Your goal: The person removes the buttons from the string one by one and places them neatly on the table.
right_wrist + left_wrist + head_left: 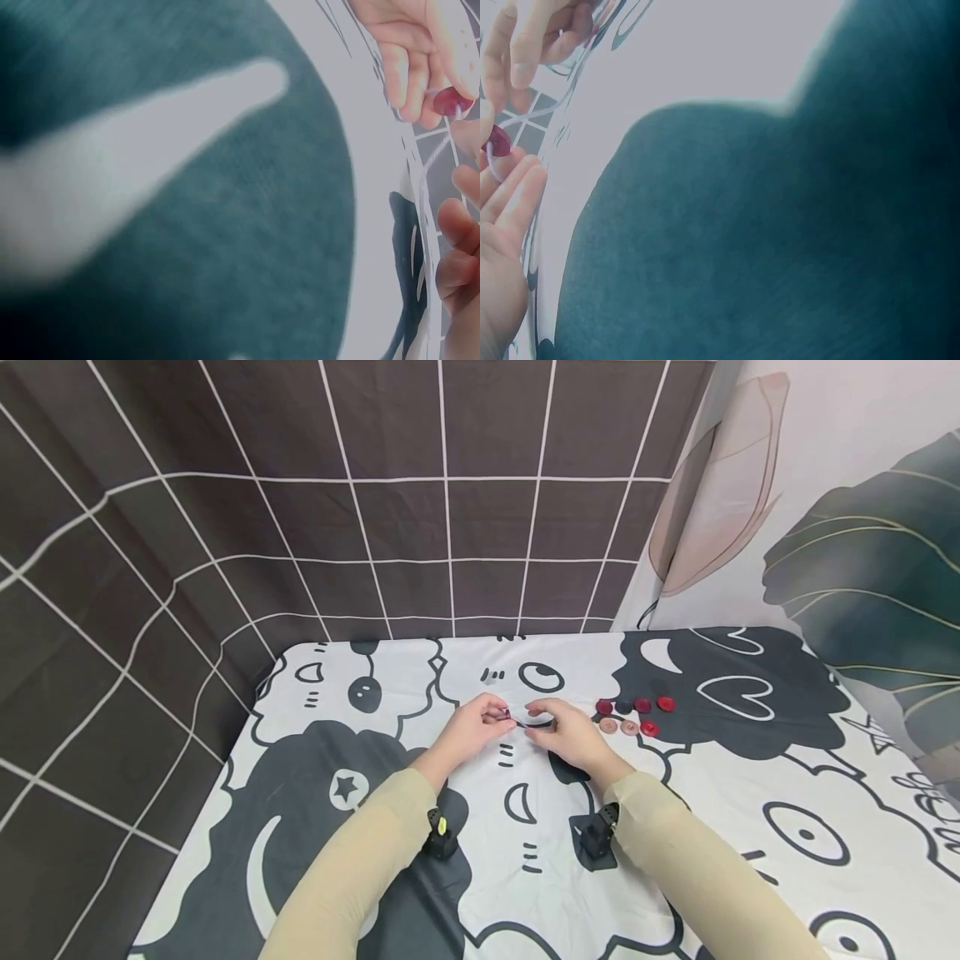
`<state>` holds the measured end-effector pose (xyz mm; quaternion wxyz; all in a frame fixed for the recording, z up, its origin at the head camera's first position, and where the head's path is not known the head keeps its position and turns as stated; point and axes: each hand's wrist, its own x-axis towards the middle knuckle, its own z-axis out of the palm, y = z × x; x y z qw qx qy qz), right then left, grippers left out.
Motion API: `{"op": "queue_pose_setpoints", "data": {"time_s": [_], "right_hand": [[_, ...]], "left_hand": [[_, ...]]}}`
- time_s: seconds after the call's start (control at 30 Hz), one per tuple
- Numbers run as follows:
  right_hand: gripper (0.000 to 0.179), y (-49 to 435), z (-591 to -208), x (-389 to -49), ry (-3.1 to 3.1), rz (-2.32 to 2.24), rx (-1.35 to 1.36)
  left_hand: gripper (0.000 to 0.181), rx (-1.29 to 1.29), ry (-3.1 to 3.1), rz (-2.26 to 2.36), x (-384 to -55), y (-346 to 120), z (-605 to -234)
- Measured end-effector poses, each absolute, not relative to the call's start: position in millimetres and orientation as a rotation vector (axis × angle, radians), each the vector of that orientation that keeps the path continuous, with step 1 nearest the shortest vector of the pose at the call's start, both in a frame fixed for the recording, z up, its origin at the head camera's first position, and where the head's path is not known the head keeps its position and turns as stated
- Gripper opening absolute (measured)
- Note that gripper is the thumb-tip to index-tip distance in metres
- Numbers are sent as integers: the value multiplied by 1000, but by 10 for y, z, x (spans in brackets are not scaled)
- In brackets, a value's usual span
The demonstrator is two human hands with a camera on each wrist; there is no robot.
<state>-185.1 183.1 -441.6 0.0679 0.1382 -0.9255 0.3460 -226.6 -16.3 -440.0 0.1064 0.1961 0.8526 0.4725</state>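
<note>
My left hand (476, 727) pinches a dark red round button (500, 141) between thumb and fingertips. A thin pale cord (536, 114) passes at the button, and a short bend of it lies against the left fingers. Close on the button's other side is my right hand (568, 733), its thumb and index tips apart in the head view. From the button the cord runs past the right fingers in the right wrist view, where the same button (453, 102) shows beside a right fingertip. Part of the right hand falls outside that view.
Right of the right hand, several loose buttons lie in two rows on the patterned cloth (480, 877): among them a dark one (623, 707), a bright red one (666, 703) and a pink one (608, 725). A dark gridded curtain (487, 518) hangs behind.
</note>
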Motion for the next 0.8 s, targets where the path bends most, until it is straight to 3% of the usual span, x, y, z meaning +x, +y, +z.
{"op": "queue_pose_setpoints", "data": {"time_s": [0.8], "right_hand": [[34,1637,-4413,-1885,-2731,1079,480]], "left_hand": [[25,592,2507,1403,-2305,-168,-4437]]}}
